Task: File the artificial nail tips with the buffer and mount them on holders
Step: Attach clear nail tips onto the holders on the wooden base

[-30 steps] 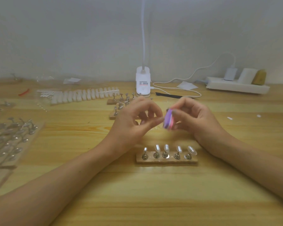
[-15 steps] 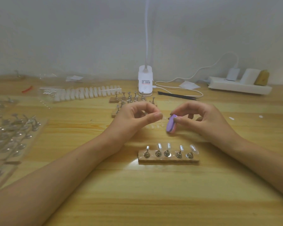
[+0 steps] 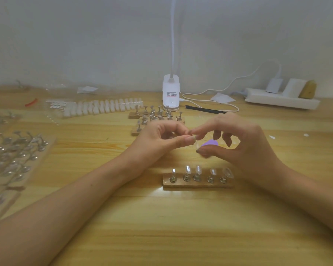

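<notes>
Now both hands are over the wooden table [image 3: 181,227], close together. The left hand [image 3: 161,139] has its fingers curled in. Its thumb and first finger pinch something tiny and clear, which looks like a nail tip [image 3: 194,142], but it is too small to see well. The right hand [image 3: 248,146] reaches its first finger over to touch the left fingertips. Its thumb sticks out lower down, apart from that finger, and its other fingers are bent. The purple buffer [image 3: 210,144] shows in the gap under the right hand. I cannot tell if that hand holds it or if it lies on the table.

Just near the hands sits a wooden holder [image 3: 198,184] with five clear tips standing on little metal posts. More holders [image 3: 156,117] sit far behind the left hand. A row of white tips [image 3: 104,107] lies far to the left. A white lamp base [image 3: 171,95] stands by the wall.
</notes>
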{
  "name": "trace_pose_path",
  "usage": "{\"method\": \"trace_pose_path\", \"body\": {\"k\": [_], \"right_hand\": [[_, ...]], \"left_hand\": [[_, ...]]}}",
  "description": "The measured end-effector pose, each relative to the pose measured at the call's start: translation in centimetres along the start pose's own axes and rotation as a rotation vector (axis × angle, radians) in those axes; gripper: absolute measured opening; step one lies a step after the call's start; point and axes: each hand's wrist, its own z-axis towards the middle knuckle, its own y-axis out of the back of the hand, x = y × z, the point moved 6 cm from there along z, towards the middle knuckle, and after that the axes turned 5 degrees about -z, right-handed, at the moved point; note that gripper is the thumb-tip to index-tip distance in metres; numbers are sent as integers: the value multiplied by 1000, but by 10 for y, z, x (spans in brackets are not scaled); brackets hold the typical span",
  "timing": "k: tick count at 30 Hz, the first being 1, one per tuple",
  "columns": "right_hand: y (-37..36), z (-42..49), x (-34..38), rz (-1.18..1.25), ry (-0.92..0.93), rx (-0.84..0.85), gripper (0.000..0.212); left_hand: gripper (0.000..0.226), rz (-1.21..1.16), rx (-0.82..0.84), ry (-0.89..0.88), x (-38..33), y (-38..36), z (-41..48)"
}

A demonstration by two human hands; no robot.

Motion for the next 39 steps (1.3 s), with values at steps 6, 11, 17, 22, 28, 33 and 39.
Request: {"method": "trace_pose_path", "body": {"k": [6,11,17,22,28,33,39], "right_hand": [[2,2,9,-82,86,-22,20],[3,4,11,-52,64,-44,12],[4,6,11,-12,41,-70,14],[14,11,14,37,16,-153,9],[40,17,15,130,-94,-178,13],[26,15,27,60,-135,57,17],[-8,3,46,-110,-80,190,14]], "left_hand": [[5,8,22,-2,-3,-4,-1],[6,-19,22,-8,-4,-4,0],[11,-25,6,8,-3,-3,-2],[17,-25,-72,31,-18,-6,-4],[36,379,105,72,-76,21,-1],[64,377,200,162,-45,19,-42],[64,275,72,72,-19,9,-57]]}}
